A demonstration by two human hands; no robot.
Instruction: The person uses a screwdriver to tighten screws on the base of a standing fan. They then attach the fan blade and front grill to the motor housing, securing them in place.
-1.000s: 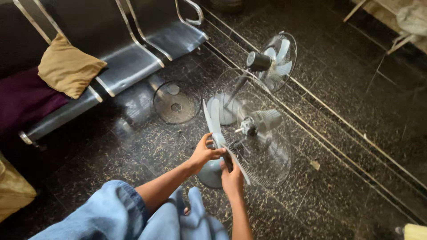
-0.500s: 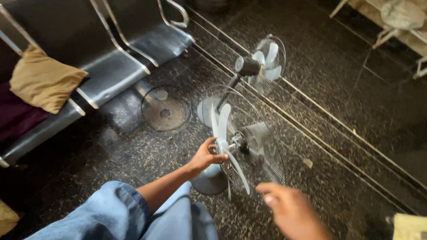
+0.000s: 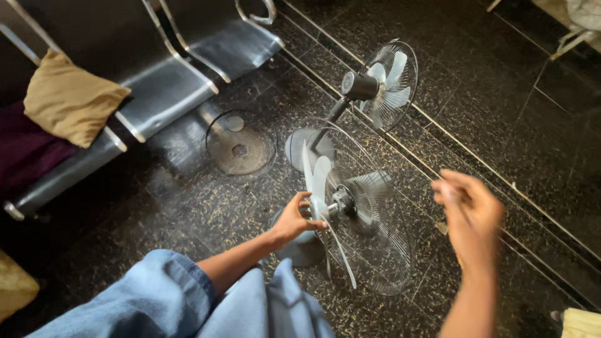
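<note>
Left hand: the left hand (image 3: 294,220) is clenched on the hub of the blade (image 3: 320,188), fingers curled over the front of it; a rolled-up denim sleeve (image 3: 156,294) covers the arm above the wrist.
Blade: pale, translucent, three-lobed, sitting at the centre of the near fan (image 3: 357,213); one lobe rises above the grip, a long thin one runs down and to the right below it.
Near fan: its front guard is off; the motor and the wire rear guard lie just behind the blade, on the far side of the grip. Its round base (image 3: 300,247) is directly under the left hand, on the floor (image 3: 501,125).
Right hand: the right hand (image 3: 469,213) is raised well to the right of the grip, blurred, touching nothing; fingers loosely bent. Whether it holds something small I cannot tell.
Loose guard: a round wire guard (image 3: 241,145) lies flat on the floor beyond the grip, up and to the left.
Far fan: a second fan (image 3: 385,84) stands behind the near one, guard and blades on, tilted on its stem.
Bench: a metal bench (image 3: 163,94) stands farthest off to the left, with a tan cushion (image 3: 72,100) on one seat.
Floor: dark speckled stone with pale joint lines running diagonally.
</note>
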